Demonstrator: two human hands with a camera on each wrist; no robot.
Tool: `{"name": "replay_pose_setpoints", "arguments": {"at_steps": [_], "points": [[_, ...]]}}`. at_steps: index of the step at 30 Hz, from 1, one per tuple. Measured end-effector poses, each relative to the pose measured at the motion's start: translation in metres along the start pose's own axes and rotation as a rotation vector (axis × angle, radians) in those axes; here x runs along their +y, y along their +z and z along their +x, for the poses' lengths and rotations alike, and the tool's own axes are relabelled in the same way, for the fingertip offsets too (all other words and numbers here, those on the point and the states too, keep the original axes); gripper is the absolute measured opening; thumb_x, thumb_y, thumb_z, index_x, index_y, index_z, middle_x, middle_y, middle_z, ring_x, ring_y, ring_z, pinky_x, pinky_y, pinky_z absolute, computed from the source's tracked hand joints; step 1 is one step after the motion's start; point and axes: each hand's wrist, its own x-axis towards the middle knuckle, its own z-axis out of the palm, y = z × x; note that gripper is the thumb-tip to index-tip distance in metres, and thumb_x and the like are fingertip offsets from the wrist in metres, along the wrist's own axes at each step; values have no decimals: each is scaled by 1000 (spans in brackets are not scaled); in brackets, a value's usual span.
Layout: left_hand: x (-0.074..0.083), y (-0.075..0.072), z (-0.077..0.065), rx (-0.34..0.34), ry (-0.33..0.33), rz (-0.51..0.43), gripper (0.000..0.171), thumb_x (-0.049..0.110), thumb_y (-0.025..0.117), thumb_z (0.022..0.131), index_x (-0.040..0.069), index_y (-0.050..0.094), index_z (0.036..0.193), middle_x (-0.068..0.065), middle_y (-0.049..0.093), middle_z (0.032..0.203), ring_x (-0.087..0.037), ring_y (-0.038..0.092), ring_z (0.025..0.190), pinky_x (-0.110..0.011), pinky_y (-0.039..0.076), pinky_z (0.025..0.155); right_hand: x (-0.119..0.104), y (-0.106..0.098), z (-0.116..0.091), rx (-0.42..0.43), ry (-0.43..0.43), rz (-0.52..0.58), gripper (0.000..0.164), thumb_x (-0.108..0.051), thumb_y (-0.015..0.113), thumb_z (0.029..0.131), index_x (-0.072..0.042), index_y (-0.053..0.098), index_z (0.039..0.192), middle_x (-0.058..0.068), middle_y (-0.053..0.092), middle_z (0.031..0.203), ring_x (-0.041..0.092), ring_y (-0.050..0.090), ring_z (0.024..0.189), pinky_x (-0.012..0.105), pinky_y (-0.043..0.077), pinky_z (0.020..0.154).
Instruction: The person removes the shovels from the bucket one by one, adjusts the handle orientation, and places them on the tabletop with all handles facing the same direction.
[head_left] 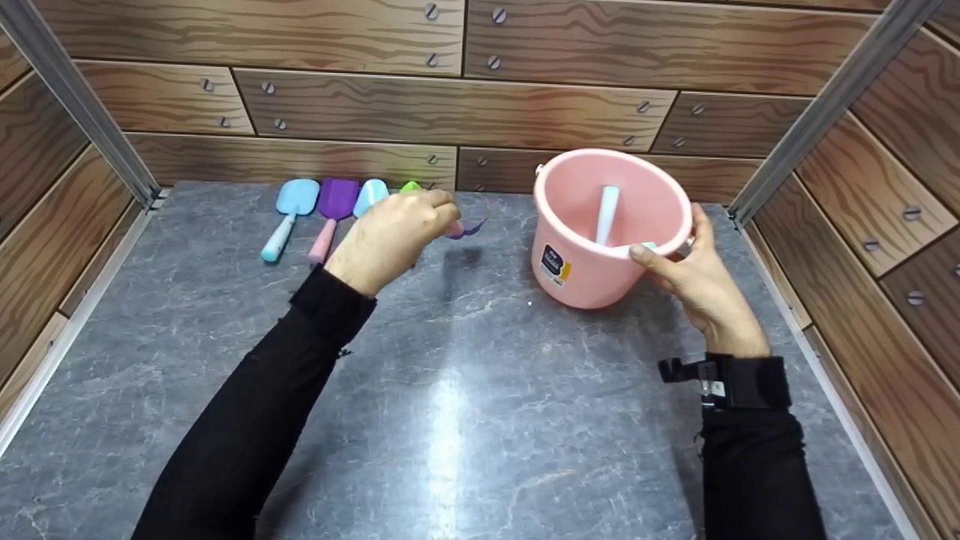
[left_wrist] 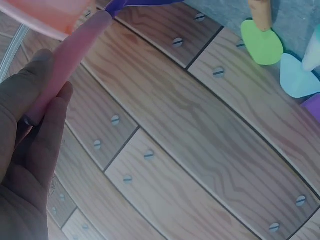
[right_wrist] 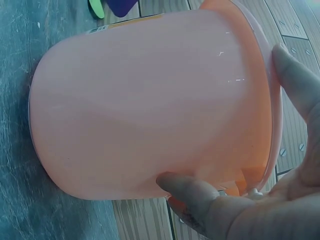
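My left hand (head_left: pixel 401 236) holds a toy shovel by its pink handle (left_wrist: pixel 75 55), above the table and left of the bucket. Its purple blade (head_left: pixel 469 229) points toward the bucket, seen nearly edge-on. On the right stands a pink bucket (head_left: pixel 585 281), slightly tilted, with a dark label on its side. My right hand (head_left: pixel 701 289) grips its rim, thumb over the edge and fingers against the outer wall. Inside the bucket a pale blue handle (head_left: pixel 608 214) sticks up; a bit of pale green shows by the thumb. The rest of the contents is hidden.
Toward the back left, a row of shovels lies on the grey marbled table (head_left: pixel 495 420): a blue one (head_left: pixel 298 196), a purple one (head_left: pixel 339 198), a light blue one (head_left: pixel 370 196) and a green one (head_left: pixel 410 186), partly behind my left hand. Wood-patterned walls (head_left: pixel 450 105) enclose the table.
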Motion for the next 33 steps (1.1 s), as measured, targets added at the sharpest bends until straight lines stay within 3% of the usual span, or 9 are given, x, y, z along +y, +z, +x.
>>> {"name": "replay_pose_setpoints", "arguments": {"at_steps": [9,14,23,28,33], "points": [[5,21,-4,-22,1,41,19,13,72,112,0,85,116,-11,87,115,-31,87,104,-40,75,91,0,1,0,12,-19,0,132,-12,86,105,-22,-17,187,15,38,162,2,53,76,14,47,59],[5,30,-5,-35,20,85,13,3,75,108,1,85,115,-11,86,114,-30,86,105,-40,75,92,0,0,0,9,-11,-18,135,-17,88,105,-22,-19,187,16,38,164,2,52,75,14,47,59],[8,41,-7,-77,31,174,24,-14,76,101,1,85,118,-12,86,115,-30,85,103,-39,75,90,1,-1,1,-5,-5,-11,135,-18,87,107,-22,-22,186,16,43,161,1,52,70,14,46,58],[11,46,-6,-99,18,182,22,-8,77,104,2,86,121,-11,87,114,-30,85,102,-38,75,89,0,0,0,-11,-5,9,135,-14,86,107,-22,-23,186,19,41,164,1,52,70,14,46,57],[14,53,-7,-103,19,186,16,-7,79,103,4,85,112,-10,86,107,-29,85,98,-40,75,85,1,0,0,-10,-11,18,134,-11,84,107,-21,-24,186,27,26,177,1,53,75,13,47,60]]}}
